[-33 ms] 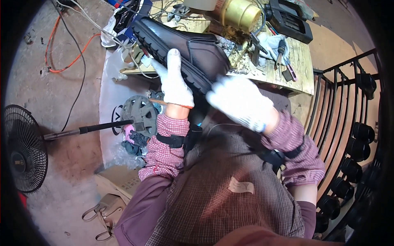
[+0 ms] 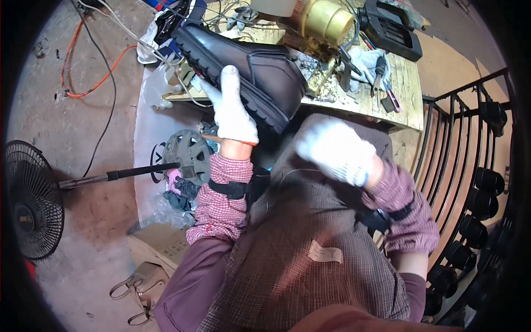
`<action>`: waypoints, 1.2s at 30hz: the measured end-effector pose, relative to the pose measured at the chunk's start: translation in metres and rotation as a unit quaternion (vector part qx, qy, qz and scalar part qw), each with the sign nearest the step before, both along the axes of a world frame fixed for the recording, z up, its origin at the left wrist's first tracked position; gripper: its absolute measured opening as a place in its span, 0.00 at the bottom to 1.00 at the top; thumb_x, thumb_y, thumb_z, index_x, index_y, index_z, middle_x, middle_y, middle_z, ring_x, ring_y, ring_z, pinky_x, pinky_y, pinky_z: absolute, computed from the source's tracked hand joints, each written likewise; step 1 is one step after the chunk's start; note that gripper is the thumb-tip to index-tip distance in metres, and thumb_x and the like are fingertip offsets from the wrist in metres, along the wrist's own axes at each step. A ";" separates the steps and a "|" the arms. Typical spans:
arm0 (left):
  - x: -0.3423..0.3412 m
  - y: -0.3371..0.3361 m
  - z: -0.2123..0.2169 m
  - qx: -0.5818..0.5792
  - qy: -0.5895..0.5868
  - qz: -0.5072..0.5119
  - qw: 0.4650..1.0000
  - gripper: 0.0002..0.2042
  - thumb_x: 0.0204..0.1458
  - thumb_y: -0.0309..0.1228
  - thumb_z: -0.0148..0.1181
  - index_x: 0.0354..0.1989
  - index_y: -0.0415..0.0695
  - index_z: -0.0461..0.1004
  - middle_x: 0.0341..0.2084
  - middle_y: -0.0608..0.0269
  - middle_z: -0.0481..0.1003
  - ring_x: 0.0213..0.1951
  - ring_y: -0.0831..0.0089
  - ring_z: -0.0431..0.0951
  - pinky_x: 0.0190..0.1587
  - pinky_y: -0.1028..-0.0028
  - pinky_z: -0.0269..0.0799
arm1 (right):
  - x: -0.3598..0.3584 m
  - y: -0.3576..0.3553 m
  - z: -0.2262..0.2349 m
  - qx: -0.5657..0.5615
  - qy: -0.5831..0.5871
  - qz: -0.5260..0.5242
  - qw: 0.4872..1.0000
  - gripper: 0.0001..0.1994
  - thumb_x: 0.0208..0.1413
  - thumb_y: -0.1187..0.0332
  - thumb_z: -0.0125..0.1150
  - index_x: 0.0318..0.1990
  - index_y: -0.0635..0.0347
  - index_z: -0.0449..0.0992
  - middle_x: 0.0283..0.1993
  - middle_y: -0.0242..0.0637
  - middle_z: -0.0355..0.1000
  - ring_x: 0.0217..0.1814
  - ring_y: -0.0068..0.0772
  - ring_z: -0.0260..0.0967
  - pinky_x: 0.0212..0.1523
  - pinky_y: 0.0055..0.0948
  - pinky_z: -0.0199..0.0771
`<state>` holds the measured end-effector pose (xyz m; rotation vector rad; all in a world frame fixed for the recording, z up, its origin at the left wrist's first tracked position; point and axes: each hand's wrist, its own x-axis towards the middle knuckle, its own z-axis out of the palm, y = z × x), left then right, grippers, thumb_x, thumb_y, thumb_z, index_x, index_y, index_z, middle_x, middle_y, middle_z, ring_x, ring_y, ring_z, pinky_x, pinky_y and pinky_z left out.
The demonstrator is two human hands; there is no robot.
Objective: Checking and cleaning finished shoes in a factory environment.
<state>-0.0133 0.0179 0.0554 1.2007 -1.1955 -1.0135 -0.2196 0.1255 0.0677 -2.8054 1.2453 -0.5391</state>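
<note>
Bench [image 2: 409,91] ahead of you is crowded: yellow tub [image 2: 329,22] at the far side, black frame [image 2: 394,33] right of it, white cloth [image 2: 365,60] with a brush [image 2: 379,72] by it, dark grime on the wood. Fan [image 2: 36,205] on your left, its pole [image 2: 133,172] running to a round grey base [image 2: 193,145] near your left forearm. Carton [image 2: 160,243] below that. Orange cord [image 2: 108,80] loops on the floor, upper left. Rack [image 2: 441,138] on your right carries dark rounded items [image 2: 482,202]. Your apron [image 2: 310,282] spreads under your right hand.

Shoe [image 2: 271,63] is up front, left of centre, against the bench's near left part, slanting from upper left to lower right. Upper dark brown, smooth, glossy toward the upper-left end, seams along the side. Sole [image 2: 265,108] black, chunky lugs, turned toward you and left.

Left hand [image 2: 235,110], white glove, grips the shoe at the sole. Right hand [image 2: 337,149], also gloved, sits just beside its lower end, apart. Fingers are probably curled, but it's blurred; can't tell whether it's open, closed or holding anything.

Shoe's far side is hidden, and it blocks some bench behind. Rack's lower end fades into the dark rim.
</note>
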 end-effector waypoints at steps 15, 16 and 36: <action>-0.045 -0.098 0.030 0.047 0.238 0.096 0.965 0.55 0.55 0.44 0.72 0.79 0.47 0.33 0.70 0.53 0.60 0.63 0.56 0.70 0.61 0.53 0.73 | -0.049 0.170 -0.048 0.262 -0.304 -0.432 0.807 0.20 0.52 0.76 0.68 0.55 0.60 0.81 0.43 0.45 0.81 0.45 0.44 0.81 0.48 0.35 0.80; -0.042 -0.099 0.029 0.047 0.237 0.096 0.966 0.55 0.55 0.44 0.72 0.79 0.47 0.33 0.70 0.53 0.60 0.63 0.56 0.70 0.61 0.53 0.73 | -0.051 0.160 -0.043 0.227 -0.315 -0.422 0.819 0.21 0.52 0.77 0.68 0.56 0.60 0.81 0.44 0.46 0.81 0.46 0.43 0.81 0.49 0.35 0.80; 0.011 -0.023 0.013 0.054 0.285 0.024 0.957 0.57 0.55 0.47 0.71 0.79 0.43 0.31 0.75 0.52 0.51 0.71 0.56 0.57 0.71 0.57 0.59 | -0.037 0.071 -0.025 0.319 0.105 -0.078 0.939 0.08 0.46 0.70 0.63 0.36 0.50 0.83 0.32 0.42 0.80 0.36 0.49 0.79 0.36 0.42 0.79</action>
